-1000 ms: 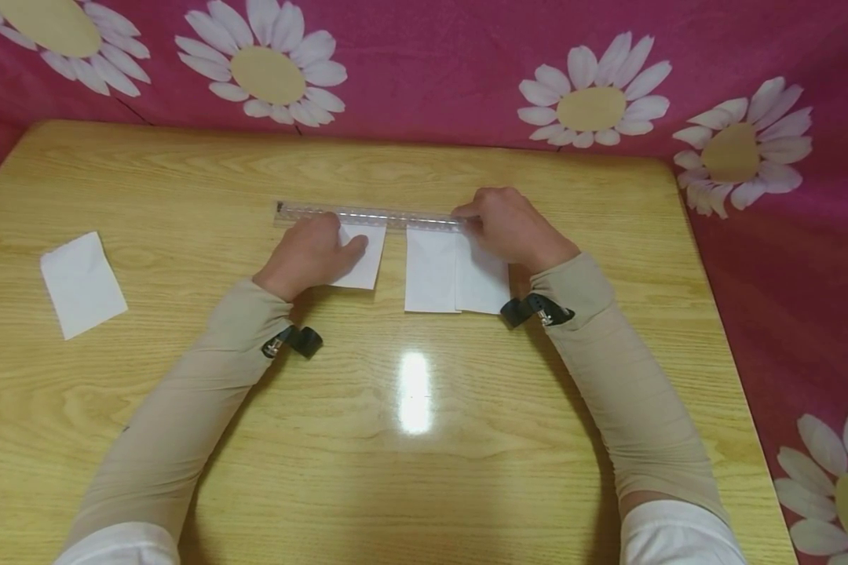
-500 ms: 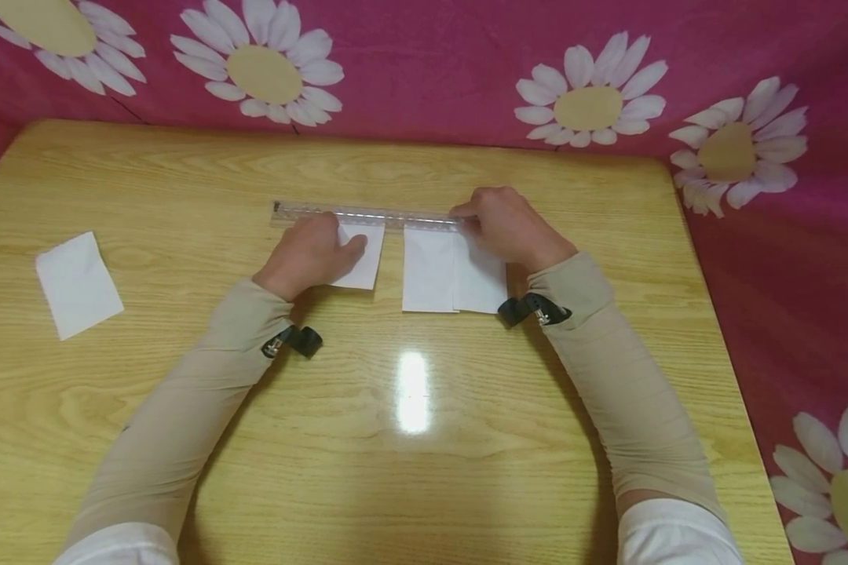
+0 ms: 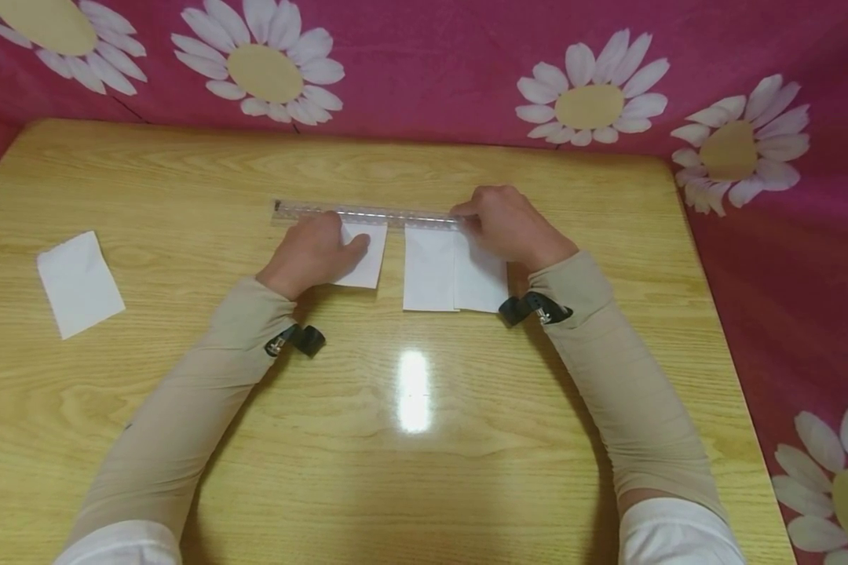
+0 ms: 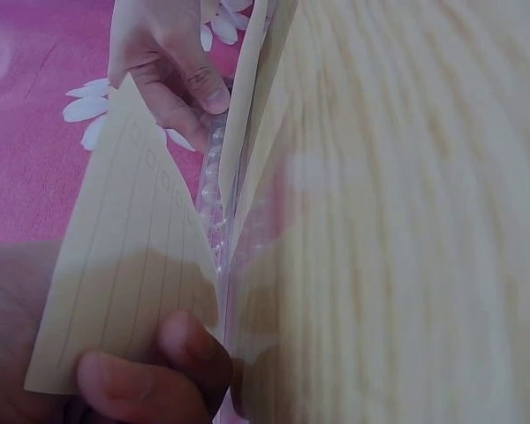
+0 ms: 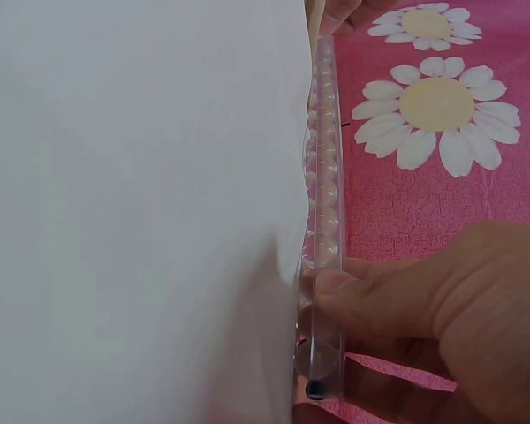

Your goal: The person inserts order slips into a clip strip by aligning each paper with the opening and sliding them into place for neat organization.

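Note:
A clear plastic binding strip (image 3: 380,214) with a row of ring-like loops runs left to right across the far middle of the table. My right hand (image 3: 505,224) pinches its right end between thumb and fingers. Two white sheets (image 3: 429,271) hang side by side from the strip, edges along the loops; the right one is partly behind my hand. My left hand (image 3: 311,251) holds another small sheet (image 3: 363,271) by the strip's left part, thumb on its white face. In the left wrist view, this sheet's underside (image 4: 124,221) shows printed lines and small boxes, with curled fingertips against it.
A single white sheet (image 3: 81,286) with one ragged edge lies on the wooden table (image 3: 396,479) at the left. Behind and to the right of the table hangs a pink cloth (image 3: 424,71) with large white flowers.

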A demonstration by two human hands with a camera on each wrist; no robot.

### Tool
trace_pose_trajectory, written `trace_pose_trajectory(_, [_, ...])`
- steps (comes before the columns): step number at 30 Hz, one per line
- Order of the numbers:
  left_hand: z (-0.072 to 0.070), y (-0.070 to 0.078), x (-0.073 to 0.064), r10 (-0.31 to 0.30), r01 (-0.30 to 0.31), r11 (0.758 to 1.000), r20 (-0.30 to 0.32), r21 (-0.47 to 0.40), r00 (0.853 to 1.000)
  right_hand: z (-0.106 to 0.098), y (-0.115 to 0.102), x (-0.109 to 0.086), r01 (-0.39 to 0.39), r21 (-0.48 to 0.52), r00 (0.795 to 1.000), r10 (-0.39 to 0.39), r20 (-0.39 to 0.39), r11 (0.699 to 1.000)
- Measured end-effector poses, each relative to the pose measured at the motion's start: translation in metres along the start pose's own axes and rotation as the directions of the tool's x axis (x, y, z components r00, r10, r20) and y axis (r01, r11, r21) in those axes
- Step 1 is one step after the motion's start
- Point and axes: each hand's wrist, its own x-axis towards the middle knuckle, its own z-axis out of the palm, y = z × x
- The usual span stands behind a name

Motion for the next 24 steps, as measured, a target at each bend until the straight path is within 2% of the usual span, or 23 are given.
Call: trace_pose_trajectory(24, [0.0011,0.0039,0.0017,-0.005,0.005,1.000,0.025,0.014,1.000,-0.0001,0.0000,0.0002,-0.006,0.000,1.000,0.006,0.005,1.000])
